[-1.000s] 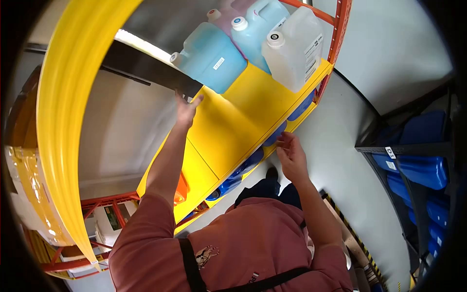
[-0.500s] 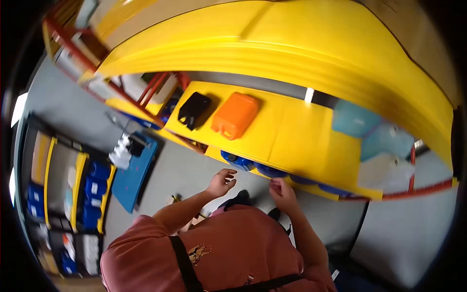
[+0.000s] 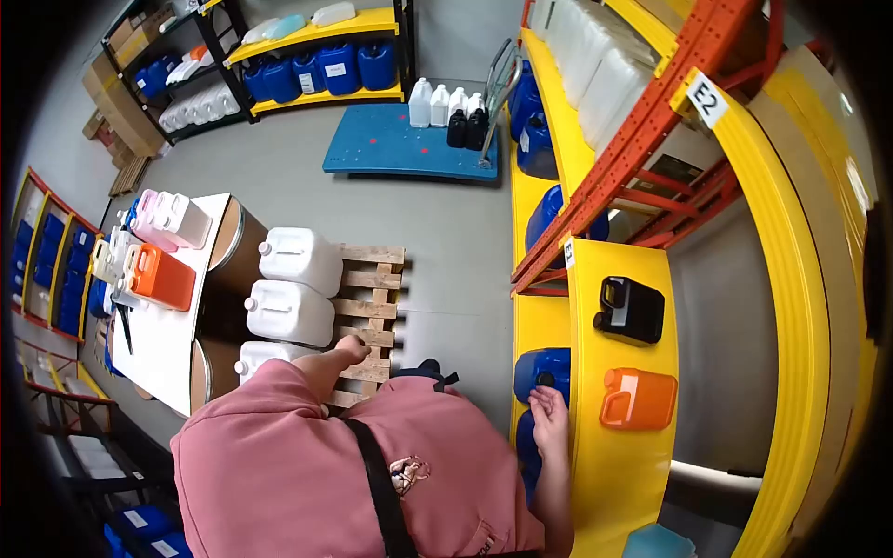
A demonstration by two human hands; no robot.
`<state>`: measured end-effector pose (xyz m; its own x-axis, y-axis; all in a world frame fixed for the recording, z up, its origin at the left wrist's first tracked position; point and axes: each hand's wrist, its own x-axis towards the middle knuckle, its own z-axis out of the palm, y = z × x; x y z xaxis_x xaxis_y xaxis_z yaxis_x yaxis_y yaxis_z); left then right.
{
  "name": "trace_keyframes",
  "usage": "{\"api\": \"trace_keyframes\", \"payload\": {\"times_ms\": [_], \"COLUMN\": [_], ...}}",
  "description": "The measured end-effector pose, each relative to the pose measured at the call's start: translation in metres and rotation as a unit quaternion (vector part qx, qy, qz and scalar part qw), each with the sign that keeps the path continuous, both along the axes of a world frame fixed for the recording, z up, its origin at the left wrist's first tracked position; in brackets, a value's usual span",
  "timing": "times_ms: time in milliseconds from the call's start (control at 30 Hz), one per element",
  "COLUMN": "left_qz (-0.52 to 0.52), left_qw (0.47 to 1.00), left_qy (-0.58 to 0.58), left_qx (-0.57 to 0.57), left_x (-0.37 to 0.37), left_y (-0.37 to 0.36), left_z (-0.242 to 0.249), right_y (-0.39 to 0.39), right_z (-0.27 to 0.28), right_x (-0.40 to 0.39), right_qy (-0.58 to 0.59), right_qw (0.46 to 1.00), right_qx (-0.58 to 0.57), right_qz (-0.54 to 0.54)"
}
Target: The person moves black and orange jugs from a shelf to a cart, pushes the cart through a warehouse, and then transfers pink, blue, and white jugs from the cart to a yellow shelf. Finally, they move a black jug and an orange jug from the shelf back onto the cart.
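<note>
My left hand (image 3: 352, 350) is over the wooden pallet (image 3: 377, 309), just right of the white jerrycans (image 3: 290, 312); its fingers are too small and foreshortened to make out. On the right, my right hand (image 3: 551, 409) is open beside the yellow shelf (image 3: 621, 484), with nothing in it. Its fingertips are near a blue container (image 3: 539, 370) on the lower level; whether they touch it I cannot tell. On the yellow shelf above lie a black jerrycan (image 3: 634, 311) and an orange jerrycan (image 3: 642, 400).
A white table (image 3: 153, 358) at the left holds an orange canister (image 3: 163, 277) and pale containers. Farther ahead stands a blue platform trolley (image 3: 372, 144) with white and black bottles. Red uprights (image 3: 642, 121) of the rack rise at the right; more loaded shelves (image 3: 321, 39) stand behind.
The view has swung left, bringing the pallet, white jerrycans and table into sight. The yellow shelf now lies at the right. My hands are farther apart.
</note>
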<state>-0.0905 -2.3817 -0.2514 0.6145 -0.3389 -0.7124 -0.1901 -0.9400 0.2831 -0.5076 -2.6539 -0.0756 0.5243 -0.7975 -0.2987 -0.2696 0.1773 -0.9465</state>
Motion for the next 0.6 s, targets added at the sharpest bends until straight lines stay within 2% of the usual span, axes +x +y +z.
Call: {"api": "trace_keyframes", "payload": {"times_ms": [100,267,300,400,500,600], "left_qz": [-0.007,-0.006,0.05,0.064,0.083,0.093], "left_qw": [0.999,0.997,0.994,0.981,0.976,0.985], "left_qy": [0.003,-0.04,-0.021,-0.035,-0.029,-0.025], "left_qx": [0.047,-0.068,-0.096,-0.178,-0.199,-0.145], "left_x": [0.051,0.127,0.135,0.174,0.211,0.242], "left_y": [0.002,-0.06,-0.086,-0.139,-0.18,-0.212], "left_z": [0.003,0.022,0.048,0.06,0.049,0.04], "right_y": [-0.041,-0.09,-0.101,-0.141,-0.191,-0.25], "right_z": [0.003,0.003,-0.001,-0.014,-0.025,-0.046], "right_x": [0.077,0.185,0.203,0.254,0.305,0.364], "right_qy": [-0.01,-0.057,-0.074,-0.063,-0.063,-0.077], "right_qw": [0.999,0.995,0.992,0.989,0.987,0.984], "right_qx": [-0.009,0.025,0.037,0.056,0.063,0.069], "right_qz": [0.032,0.084,0.098,0.121,0.137,0.146]}}
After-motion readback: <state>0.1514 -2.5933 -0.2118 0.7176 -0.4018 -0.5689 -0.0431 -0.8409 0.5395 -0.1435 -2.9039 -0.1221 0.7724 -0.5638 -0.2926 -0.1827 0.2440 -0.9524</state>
